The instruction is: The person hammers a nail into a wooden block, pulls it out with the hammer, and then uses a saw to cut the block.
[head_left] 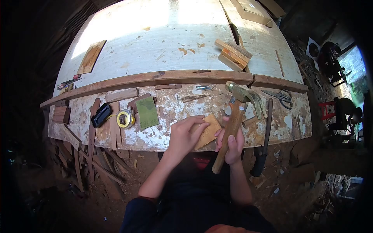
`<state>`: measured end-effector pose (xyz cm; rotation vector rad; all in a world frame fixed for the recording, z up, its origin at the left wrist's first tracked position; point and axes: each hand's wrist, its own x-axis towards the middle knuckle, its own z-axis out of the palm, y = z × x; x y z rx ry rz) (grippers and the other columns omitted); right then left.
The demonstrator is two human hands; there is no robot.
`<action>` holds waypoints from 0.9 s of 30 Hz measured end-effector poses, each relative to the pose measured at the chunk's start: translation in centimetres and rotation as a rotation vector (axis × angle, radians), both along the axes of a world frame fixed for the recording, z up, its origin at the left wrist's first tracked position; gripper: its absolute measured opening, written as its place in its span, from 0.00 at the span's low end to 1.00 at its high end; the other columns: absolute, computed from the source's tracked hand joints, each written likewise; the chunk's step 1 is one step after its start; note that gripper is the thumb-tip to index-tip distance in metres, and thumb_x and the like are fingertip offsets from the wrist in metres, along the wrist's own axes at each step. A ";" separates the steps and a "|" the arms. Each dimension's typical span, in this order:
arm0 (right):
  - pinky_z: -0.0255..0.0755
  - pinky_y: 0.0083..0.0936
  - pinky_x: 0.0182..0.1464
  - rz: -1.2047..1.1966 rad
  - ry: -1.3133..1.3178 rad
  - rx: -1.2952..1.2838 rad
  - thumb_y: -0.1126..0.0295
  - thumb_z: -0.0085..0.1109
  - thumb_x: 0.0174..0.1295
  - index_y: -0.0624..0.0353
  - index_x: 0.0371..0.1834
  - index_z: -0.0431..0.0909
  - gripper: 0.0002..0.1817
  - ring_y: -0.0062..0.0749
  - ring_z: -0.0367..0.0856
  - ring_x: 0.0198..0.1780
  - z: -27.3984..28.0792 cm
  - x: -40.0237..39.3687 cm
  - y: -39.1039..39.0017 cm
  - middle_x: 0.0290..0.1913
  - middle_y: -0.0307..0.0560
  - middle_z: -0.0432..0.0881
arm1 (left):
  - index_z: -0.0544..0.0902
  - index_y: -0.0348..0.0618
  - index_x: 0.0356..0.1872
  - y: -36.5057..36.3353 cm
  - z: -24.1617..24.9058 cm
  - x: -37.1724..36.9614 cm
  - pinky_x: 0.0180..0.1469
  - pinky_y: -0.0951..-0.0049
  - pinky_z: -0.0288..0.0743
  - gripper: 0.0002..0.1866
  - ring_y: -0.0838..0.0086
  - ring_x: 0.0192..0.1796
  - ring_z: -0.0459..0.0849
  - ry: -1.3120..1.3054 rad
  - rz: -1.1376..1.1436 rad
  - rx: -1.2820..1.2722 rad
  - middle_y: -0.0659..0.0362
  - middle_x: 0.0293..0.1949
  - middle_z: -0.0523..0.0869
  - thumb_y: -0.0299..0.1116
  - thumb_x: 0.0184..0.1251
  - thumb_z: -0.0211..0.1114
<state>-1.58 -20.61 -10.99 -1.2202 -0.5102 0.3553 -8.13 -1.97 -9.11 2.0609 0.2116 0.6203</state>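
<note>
My right hand is wrapped around the wooden handle of a claw hammer, its metal head raised up and away from me above the bench. A small tan wooden board, dotted with small dark marks and with a notched lower edge, lies at the bench's front edge between my hands. My left hand is at this board's left side, thumb and forefinger pinched together over it. Whatever is between those fingertips is too small or hidden to make out.
Left of my hands are green sandpaper, a tape measure and a black case. On the right lie scissors and a dark-handled saw. A long wooden rail crosses the bench; a saw blade protrudes beyond it.
</note>
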 end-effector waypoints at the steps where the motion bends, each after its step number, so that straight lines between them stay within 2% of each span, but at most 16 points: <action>1: 0.79 0.32 0.54 -0.004 -0.002 0.000 0.50 0.50 0.84 0.76 0.80 0.63 0.37 0.22 0.76 0.23 0.0 0.0 0.0 0.24 0.39 0.77 | 0.92 0.35 0.46 -0.5 0.2 -0.4 0.51 0.61 0.91 0.09 0.53 0.50 0.98 -0.019 0.029 0.028 0.43 0.50 0.96 0.25 0.68 0.80; 2: 0.79 0.32 0.54 -0.009 0.001 0.003 0.51 0.49 0.84 0.76 0.80 0.63 0.37 0.22 0.76 0.24 0.0 0.0 0.0 0.24 0.39 0.77 | 0.92 0.35 0.43 -0.9 0.3 -0.8 0.53 0.62 0.91 0.08 0.53 0.51 0.97 -0.035 0.057 0.055 0.43 0.51 0.96 0.25 0.67 0.80; 5: 0.78 0.32 0.54 -0.019 0.010 0.013 0.52 0.49 0.84 0.75 0.80 0.63 0.36 0.22 0.76 0.24 0.0 -0.1 0.0 0.24 0.39 0.77 | 0.93 0.35 0.45 -1.5 0.2 -1.2 0.56 0.64 0.91 0.10 0.55 0.55 0.97 -0.049 0.051 -0.005 0.43 0.53 0.96 0.22 0.65 0.81; 11: 0.77 0.31 0.52 0.002 -0.036 0.008 0.55 0.51 0.84 0.76 0.80 0.63 0.35 0.22 0.76 0.27 0.5 -0.1 0.2 0.25 0.39 0.77 | 0.93 0.33 0.48 -1.8 -0.7 -1.3 0.63 0.62 0.88 0.09 0.58 0.60 0.95 -0.163 0.002 0.033 0.44 0.54 0.95 0.20 0.67 0.78; 13: 0.77 0.29 0.50 0.023 -0.086 0.012 0.56 0.51 0.83 0.76 0.80 0.62 0.35 0.21 0.76 0.27 0.4 0.0 0.2 0.26 0.39 0.78 | 0.93 0.33 0.47 -1.8 -1.3 -1.3 0.62 0.62 0.89 0.09 0.57 0.58 0.96 -0.146 0.040 -0.043 0.45 0.53 0.95 0.19 0.68 0.77; 17: 0.78 0.29 0.52 -0.002 -0.118 -0.037 0.50 0.50 0.85 0.74 0.80 0.63 0.37 0.22 0.75 0.21 0.5 0.0 0.4 0.23 0.39 0.77 | 0.94 0.32 0.45 -2.3 -1.2 -1.6 0.58 0.64 0.89 0.08 0.57 0.53 0.96 -0.118 0.122 -0.203 0.46 0.50 0.95 0.17 0.68 0.76; 19: 0.78 0.29 0.52 -0.004 -0.115 -0.030 0.50 0.50 0.85 0.74 0.80 0.63 0.37 0.22 0.74 0.21 0.5 -0.1 0.3 0.23 0.39 0.77 | 0.94 0.32 0.45 -2.3 -1.2 -1.3 0.56 0.65 0.89 0.08 0.58 0.52 0.96 -0.222 0.110 -0.017 0.48 0.49 0.95 0.16 0.67 0.77; 20: 0.77 0.26 0.48 0.009 -0.091 -0.008 0.52 0.51 0.84 0.75 0.80 0.63 0.37 0.22 0.74 0.23 0.5 -0.2 0.3 0.24 0.39 0.77 | 0.94 0.32 0.44 -2.3 -1.2 -1.4 0.56 0.65 0.89 0.08 0.59 0.52 0.95 -0.271 0.106 0.075 0.48 0.48 0.95 0.16 0.66 0.77; 22: 0.74 0.21 0.40 0.032 -0.051 0.036 0.56 0.53 0.83 0.77 0.81 0.61 0.36 0.21 0.74 0.27 0.5 -0.1 0.2 0.27 0.40 0.78 | 0.94 0.32 0.43 -2.2 -1.2 -1.6 0.57 0.65 0.89 0.07 0.59 0.52 0.95 -0.211 0.118 -0.018 0.48 0.47 0.94 0.16 0.66 0.78; 25: 0.73 0.20 0.37 0.034 -0.074 0.037 0.57 0.52 0.83 0.75 0.82 0.62 0.35 0.20 0.74 0.27 0.4 0.0 0.3 0.26 0.40 0.77 | 0.93 0.32 0.42 -2.0 -1.6 -1.5 0.55 0.66 0.89 0.07 0.59 0.51 0.95 -0.248 0.118 -0.008 0.49 0.44 0.93 0.16 0.64 0.79; 27: 0.76 0.25 0.47 0.018 -0.097 -0.021 0.53 0.50 0.84 0.75 0.81 0.63 0.36 0.21 0.75 0.24 0.6 0.0 0.2 0.24 0.39 0.77 | 0.93 0.33 0.42 -1.8 -1.4 -1.4 0.54 0.66 0.89 0.08 0.59 0.50 0.94 -0.300 0.068 0.095 0.51 0.43 0.93 0.16 0.64 0.79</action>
